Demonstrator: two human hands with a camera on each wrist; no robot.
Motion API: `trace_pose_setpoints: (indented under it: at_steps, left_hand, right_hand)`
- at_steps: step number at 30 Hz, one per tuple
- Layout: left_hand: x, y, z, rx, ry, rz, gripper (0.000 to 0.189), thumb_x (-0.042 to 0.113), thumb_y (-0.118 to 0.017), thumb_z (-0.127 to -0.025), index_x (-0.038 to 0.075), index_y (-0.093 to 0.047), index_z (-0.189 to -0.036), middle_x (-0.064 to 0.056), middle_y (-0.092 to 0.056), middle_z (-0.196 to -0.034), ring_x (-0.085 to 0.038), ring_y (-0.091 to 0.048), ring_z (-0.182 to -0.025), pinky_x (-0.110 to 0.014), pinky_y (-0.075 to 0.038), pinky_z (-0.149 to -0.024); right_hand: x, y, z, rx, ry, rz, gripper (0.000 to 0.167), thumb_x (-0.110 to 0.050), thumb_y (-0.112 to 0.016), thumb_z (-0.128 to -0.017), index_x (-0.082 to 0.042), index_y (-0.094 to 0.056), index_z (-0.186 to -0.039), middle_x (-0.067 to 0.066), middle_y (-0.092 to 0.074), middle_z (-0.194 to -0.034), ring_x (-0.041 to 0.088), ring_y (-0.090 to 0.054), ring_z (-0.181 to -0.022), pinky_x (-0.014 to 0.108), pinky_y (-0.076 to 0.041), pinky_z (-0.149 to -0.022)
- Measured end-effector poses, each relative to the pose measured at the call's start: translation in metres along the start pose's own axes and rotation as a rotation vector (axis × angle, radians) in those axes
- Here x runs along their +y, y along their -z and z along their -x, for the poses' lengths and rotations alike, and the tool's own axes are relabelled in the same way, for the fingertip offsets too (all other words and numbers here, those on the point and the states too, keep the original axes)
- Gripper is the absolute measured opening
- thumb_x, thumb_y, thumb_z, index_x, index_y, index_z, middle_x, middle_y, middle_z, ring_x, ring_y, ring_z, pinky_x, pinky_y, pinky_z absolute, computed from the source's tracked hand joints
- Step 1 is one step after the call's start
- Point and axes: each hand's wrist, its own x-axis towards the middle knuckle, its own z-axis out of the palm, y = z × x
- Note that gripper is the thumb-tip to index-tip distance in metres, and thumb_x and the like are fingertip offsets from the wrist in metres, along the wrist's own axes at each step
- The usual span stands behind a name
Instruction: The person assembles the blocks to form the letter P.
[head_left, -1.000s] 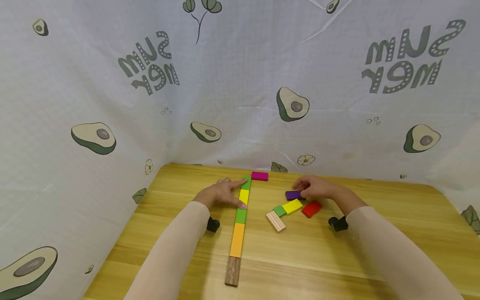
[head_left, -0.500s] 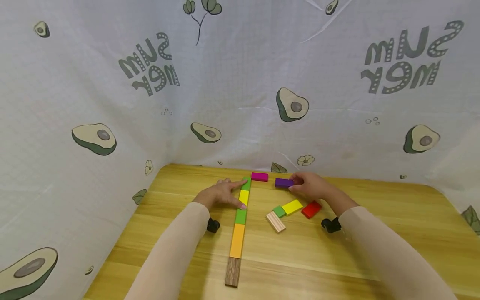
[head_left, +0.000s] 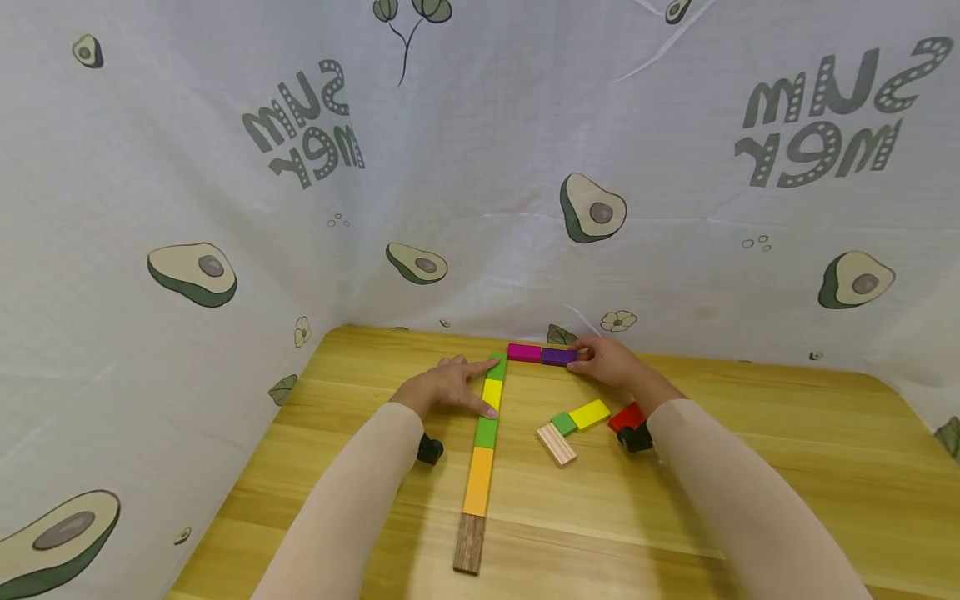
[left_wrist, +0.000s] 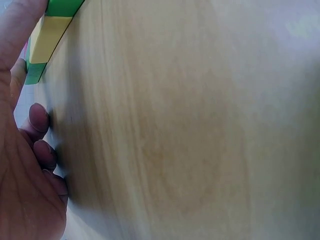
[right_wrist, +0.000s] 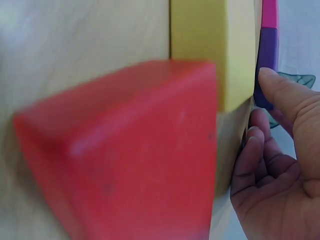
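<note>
A column of flat wooden blocks runs along the table: a green block [head_left: 497, 368], a yellow block [head_left: 492, 390], a second green block [head_left: 486, 432], an orange block [head_left: 478, 482] and a dark brown block [head_left: 469, 543]. My left hand [head_left: 448, 388] spreads index finger and thumb onto the column's far part; its other fingertips [left_wrist: 45, 154] rest on the table. From the column's far end, a magenta block [head_left: 524, 352] extends rightward. Against its right end lies a purple block [head_left: 558, 357], whose other end my right hand [head_left: 611, 363] pinches between thumb and fingers.
Inside the corner lie a striped pale wood block [head_left: 557, 445], a small green block [head_left: 564, 423], a yellow block [head_left: 589, 414] and a red block [head_left: 627, 415]. The red one is partly behind the right wrist's black camera [head_left: 636, 437]. A printed cloth [head_left: 480, 167] hangs behind the table.
My right hand has slid the purple block left and away from me, up to the magenta block's end. The left hand keeps its place on the column.
</note>
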Motion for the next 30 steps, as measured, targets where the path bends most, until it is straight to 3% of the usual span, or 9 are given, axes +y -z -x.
trace_pose_setpoints:
  at_steps: [10, 25, 30]
  left_hand:
    - [0.0005, 0.0000, 0.0003, 0.001, 0.008, 0.003, 0.102, 0.069, -0.083, -0.070, 0.059, -0.026, -0.155, -0.005, -0.034, -0.160, -0.026, -0.032, -0.139, -0.065, -0.037, -0.114]
    - [-0.0002, 0.0012, 0.0005, 0.004, 0.003, -0.009, 0.103, 0.068, -0.083, -0.071, 0.058, -0.026, -0.155, -0.005, -0.037, -0.157, -0.026, -0.034, -0.137, -0.064, -0.037, -0.115]
    - [0.0001, 0.0002, -0.0004, 0.004, 0.003, -0.005, 0.102, 0.069, -0.083, -0.071, 0.059, -0.026, -0.155, -0.006, -0.033, -0.162, -0.027, -0.032, -0.141, -0.065, -0.036, -0.115]
  right_hand:
    - [-0.0009, -0.0012, -0.0017, 0.017, 0.010, 0.001, 0.043, -0.027, -0.068, -0.099, -0.002, -0.061, -0.133, 0.015, -0.063, -0.100, 0.027, -0.054, -0.088, 0.032, -0.045, -0.076]
    - [0.0022, -0.0034, -0.0062, 0.011, -0.008, 0.003, 0.045, -0.030, -0.069, -0.098, -0.006, -0.061, -0.136, 0.014, -0.062, -0.100, 0.026, -0.054, -0.089, 0.032, -0.045, -0.076]
    - [0.0039, 0.0007, 0.0004, 0.004, -0.008, -0.030, 0.055, -0.034, -0.070, -0.097, -0.007, -0.055, -0.142, 0.019, -0.064, -0.112, 0.029, -0.057, -0.096, 0.036, -0.052, -0.083]
